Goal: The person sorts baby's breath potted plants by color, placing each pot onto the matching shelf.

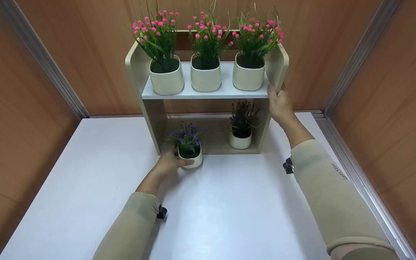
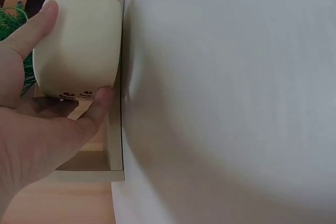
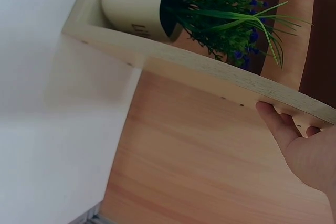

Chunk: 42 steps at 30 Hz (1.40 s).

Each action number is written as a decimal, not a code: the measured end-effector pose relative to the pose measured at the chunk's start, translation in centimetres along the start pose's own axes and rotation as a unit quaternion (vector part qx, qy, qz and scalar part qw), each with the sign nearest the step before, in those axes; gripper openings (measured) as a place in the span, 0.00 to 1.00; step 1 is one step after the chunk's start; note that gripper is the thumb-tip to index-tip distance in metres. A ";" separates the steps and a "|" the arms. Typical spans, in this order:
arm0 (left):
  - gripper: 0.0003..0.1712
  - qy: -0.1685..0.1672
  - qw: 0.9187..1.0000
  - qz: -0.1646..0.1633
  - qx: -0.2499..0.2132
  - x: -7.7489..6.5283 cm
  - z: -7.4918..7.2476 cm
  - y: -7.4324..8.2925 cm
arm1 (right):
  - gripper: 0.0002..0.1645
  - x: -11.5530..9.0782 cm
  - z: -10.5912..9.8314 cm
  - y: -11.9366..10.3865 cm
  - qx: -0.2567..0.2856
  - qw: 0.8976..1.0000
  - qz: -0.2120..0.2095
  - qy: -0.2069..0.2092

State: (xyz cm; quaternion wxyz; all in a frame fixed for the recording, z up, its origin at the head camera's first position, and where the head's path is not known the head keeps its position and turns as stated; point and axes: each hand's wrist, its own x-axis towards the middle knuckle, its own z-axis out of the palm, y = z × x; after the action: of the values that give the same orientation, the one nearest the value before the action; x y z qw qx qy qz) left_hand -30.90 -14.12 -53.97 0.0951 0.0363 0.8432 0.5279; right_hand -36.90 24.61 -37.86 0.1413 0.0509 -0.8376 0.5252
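In the head view my left hand grips a white pot of blue-purple flowers, thumb and fingers round its sides. The pot is at the front left of the lower tier of a two-tier wooden shelf, overlapping its front edge. Dark lettering shows low on the pot in the left wrist view. My right hand holds the shelf's right side panel, thumb at the front edge and fingertips against the outer face. Behind that panel, another white pot with a dark-looking flowering plant stands at the lower right.
On the upper tier stand three white pots, left, middle and right, each with pink flowers. The shelf stands at the back of a white table. Wooden walls with metal corner strips enclose it.
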 end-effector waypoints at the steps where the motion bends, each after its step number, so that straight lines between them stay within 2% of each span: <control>1: 0.68 0.003 1.000 0.005 0.000 0.2 0.1 0.0 | 0.36 0.0 0.0 0.0 0.001 1.000 0.001 -0.001; 5: 0.73 0.013 1.000 0.001 0.009 0.9 0.3 -0.1 | 0.36 0.0 0.0 0.1 -0.002 1.000 -0.001 -0.005; 9: 0.78 0.019 0.999 -0.028 0.012 1.4 0.2 -0.1 | 0.36 0.0 0.1 0.1 0.002 1.000 -0.011 -0.007; 14: 0.75 0.032 0.999 -0.020 0.038 1.8 0.4 0.3 | 0.38 -0.1 0.1 0.1 0.011 1.000 -0.006 -0.007; 18: 0.67 0.030 0.998 -0.014 0.056 2.2 0.6 0.6 | 0.39 -0.1 0.1 0.1 0.012 1.000 0.004 -0.010; 21: 0.62 0.037 0.995 0.014 0.090 2.8 0.7 0.5 | 0.40 -0.2 0.1 0.2 0.009 1.000 0.013 -0.013; 26: 0.62 0.054 0.986 0.055 0.147 3.9 0.7 0.4 | 0.40 -0.2 0.1 0.3 0.008 1.000 0.009 -0.017; 31: 0.63 0.046 0.988 0.064 0.133 5.0 0.6 0.3 | 0.40 -0.1 0.0 0.2 0.006 1.000 0.002 -0.013; 37: 0.64 0.030 0.991 0.043 0.121 5.3 0.6 1.2 | 0.39 -0.1 0.0 0.0 0.003 1.000 -0.001 -0.007; 42: 0.62 0.030 0.990 0.044 0.132 5.8 0.6 1.6 | 0.39 0.0 0.0 -0.1 -0.003 1.000 0.007 0.001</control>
State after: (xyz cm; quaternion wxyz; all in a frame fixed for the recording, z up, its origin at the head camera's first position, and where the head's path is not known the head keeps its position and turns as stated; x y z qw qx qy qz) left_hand -36.57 -11.95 -53.47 0.0412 0.0700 0.9054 0.4167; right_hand -36.85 24.57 -37.76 0.1390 0.0438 -0.8394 0.5236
